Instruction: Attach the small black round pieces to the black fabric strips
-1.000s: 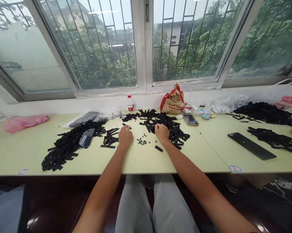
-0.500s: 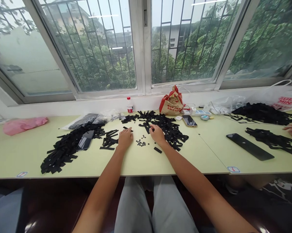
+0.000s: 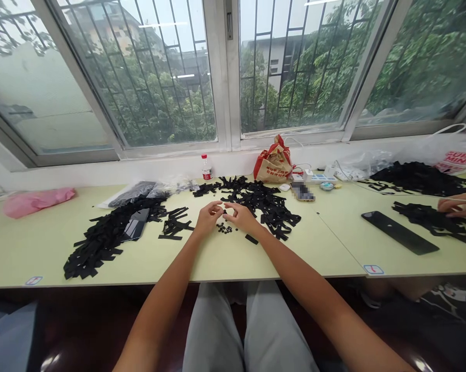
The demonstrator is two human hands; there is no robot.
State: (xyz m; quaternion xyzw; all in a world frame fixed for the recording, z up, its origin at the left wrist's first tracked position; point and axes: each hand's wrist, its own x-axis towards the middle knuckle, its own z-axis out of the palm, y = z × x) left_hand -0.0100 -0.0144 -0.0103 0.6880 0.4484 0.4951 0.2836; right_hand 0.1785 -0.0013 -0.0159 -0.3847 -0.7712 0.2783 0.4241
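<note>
My left hand (image 3: pixel 208 218) and my right hand (image 3: pixel 241 217) meet fingertip to fingertip above the middle of the table. Both are closed in a pinch. A small black piece (image 3: pixel 224 211) shows between the fingers; its exact kind is too small to tell. Just below the hands lies a cluster of small black rings (image 3: pixel 224 228). One short black strip (image 3: pixel 252 239) rests alone beneath my right wrist. To the right of that hand spreads a heap of black fabric strips (image 3: pixel 271 206), and a smaller group of strips (image 3: pixel 174 225) lies left of my left hand.
A long pile of black strips (image 3: pixel 96 240) with a dark phone (image 3: pixel 137 225) on it lies left. Behind stand a red-capped bottle (image 3: pixel 206 168) and a paper bag (image 3: pixel 273 164). At right, another person's hand (image 3: pixel 460 205) is over black strips near a flat black bar (image 3: pixel 399 232).
My left hand has moved right and my right hand slightly left and down, so their fingertips now meet. At the right, the other person's hand has come further into view.
</note>
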